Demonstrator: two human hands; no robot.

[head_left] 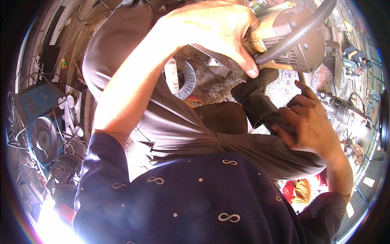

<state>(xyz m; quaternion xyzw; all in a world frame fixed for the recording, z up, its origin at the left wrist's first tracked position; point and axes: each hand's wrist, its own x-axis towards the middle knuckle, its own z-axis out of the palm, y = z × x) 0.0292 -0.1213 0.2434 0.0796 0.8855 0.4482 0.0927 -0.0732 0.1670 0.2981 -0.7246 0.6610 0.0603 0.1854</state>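
At the upper right is a brown and tan motor housing (290, 30) with vent slots and bolts. A grey corrugated hose (300, 34) curves across it. My left hand (221, 30) grips the housing's near end, thumb down its side; the other fingers are partly hidden behind it. Below the housing, my right hand (302, 118) hangs apart from it, fingers loosely bent and spread, with nothing visible in them. Its raised index finger is close to a thin dark rod under the housing. A toothed dark edge shows at the housing's right, too unclear to name.
My black boot (256, 99) stands below the housing. A grey slotted ring (187, 79) lies on the littered floor between my legs. To the left are a blue machine (38, 101), a round black reel (42, 140) and tangled cables. Other people appear at the far right.
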